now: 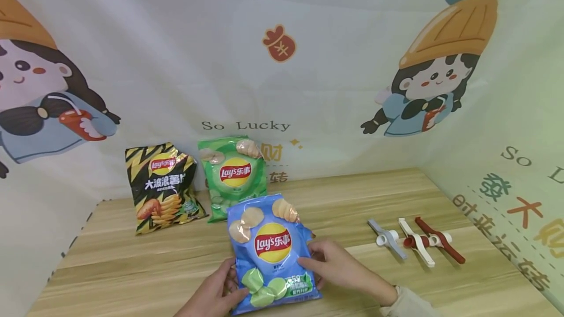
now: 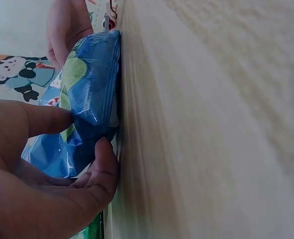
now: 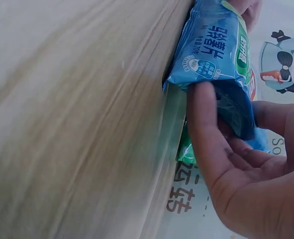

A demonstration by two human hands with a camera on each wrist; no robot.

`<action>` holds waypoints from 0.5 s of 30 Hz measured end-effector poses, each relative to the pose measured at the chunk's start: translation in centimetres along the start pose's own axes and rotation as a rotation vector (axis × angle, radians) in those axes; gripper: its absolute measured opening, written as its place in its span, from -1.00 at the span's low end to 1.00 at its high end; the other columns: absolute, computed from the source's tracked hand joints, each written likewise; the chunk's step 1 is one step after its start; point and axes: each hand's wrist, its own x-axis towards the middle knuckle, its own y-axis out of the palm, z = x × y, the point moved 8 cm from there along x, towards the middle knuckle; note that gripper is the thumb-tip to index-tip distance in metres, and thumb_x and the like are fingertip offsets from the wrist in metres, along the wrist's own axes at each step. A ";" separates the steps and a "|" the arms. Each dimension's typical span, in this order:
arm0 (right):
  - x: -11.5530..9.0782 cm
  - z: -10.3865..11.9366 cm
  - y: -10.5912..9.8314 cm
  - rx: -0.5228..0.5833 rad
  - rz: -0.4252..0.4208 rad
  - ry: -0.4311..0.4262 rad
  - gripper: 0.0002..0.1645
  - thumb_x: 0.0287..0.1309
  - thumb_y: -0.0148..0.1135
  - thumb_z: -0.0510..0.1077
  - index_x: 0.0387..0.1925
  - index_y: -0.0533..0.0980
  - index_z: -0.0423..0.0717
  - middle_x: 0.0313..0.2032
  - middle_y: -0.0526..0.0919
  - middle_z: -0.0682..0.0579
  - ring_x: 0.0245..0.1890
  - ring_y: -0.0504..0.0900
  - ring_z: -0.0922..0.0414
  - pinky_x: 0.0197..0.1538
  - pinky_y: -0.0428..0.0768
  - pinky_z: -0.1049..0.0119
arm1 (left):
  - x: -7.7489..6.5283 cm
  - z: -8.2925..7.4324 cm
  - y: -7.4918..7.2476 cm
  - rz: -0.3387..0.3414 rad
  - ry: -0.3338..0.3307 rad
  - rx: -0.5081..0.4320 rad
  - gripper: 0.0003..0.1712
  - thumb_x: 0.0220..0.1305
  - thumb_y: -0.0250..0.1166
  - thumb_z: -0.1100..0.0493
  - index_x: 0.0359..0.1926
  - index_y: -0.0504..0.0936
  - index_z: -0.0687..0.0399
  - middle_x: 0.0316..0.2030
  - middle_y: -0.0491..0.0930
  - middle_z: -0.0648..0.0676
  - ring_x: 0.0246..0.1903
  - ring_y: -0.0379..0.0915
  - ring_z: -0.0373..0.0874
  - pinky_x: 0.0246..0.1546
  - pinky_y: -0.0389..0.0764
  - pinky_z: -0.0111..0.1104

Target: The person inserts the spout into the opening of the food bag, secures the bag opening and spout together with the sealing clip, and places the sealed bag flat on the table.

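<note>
Both hands hold a blue bag of Lay's potato chips (image 1: 284, 258) by its two sides, near the middle front of the table. My left hand (image 1: 216, 290) grips the lower left edge, thumb on the front face and fingers behind. On the opposite edge my right hand (image 1: 337, 265) pinches the bag the same way. In the left wrist view the bag's bottom seam (image 2: 114, 74) is close to the tabletop. The right wrist view shows the right thumb (image 3: 271, 117) and fingers on either side of the bag's crumpled edge.
Behind stand a black-and-yellow chip bag (image 1: 165, 187) and a green chip bag (image 1: 233, 175), close to the printed cloth backdrop (image 1: 326, 126). On the right of the wooden table (image 1: 105, 268) lie grey (image 1: 387, 238), white (image 1: 416, 242) and dark red (image 1: 440, 239) clip-like plastic pieces.
</note>
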 end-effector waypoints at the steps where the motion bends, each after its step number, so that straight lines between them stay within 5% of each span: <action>1: -0.1 -0.1 0.0 -0.006 -0.002 0.009 -0.76 0.38 0.20 -0.07 -0.28 0.57 -0.19 -0.47 0.61 0.02 -0.62 0.60 0.16 -0.56 0.66 0.18 | 0.0 0.0 0.0 -0.001 0.005 0.007 -0.23 0.33 0.31 0.20 0.31 0.13 0.59 -0.21 0.43 0.10 -0.28 0.41 -0.11 -0.33 0.50 -0.43; 9: -0.6 -0.7 -1.0 -0.016 -0.019 0.035 -0.61 0.41 0.16 0.04 -0.07 0.59 -0.23 -0.51 0.64 -0.02 -0.59 0.65 0.04 -0.53 0.66 0.18 | 0.1 -0.6 -0.1 -0.021 0.069 0.074 -0.17 0.32 0.31 0.19 0.33 0.09 0.65 -0.25 0.46 0.08 -0.30 0.44 -0.21 -0.29 0.53 -0.42; 15: -1.6 -0.6 -4.8 -0.153 -0.177 0.044 -0.54 0.43 0.13 0.05 -0.02 0.51 -0.31 -0.51 0.65 -0.05 -0.59 0.62 0.05 -0.55 0.60 0.27 | 0.2 -0.4 -0.4 -0.042 0.044 0.106 -0.13 0.32 0.32 0.15 0.35 0.07 0.66 -0.24 0.50 0.08 -0.29 0.48 -0.17 -0.28 0.55 -0.43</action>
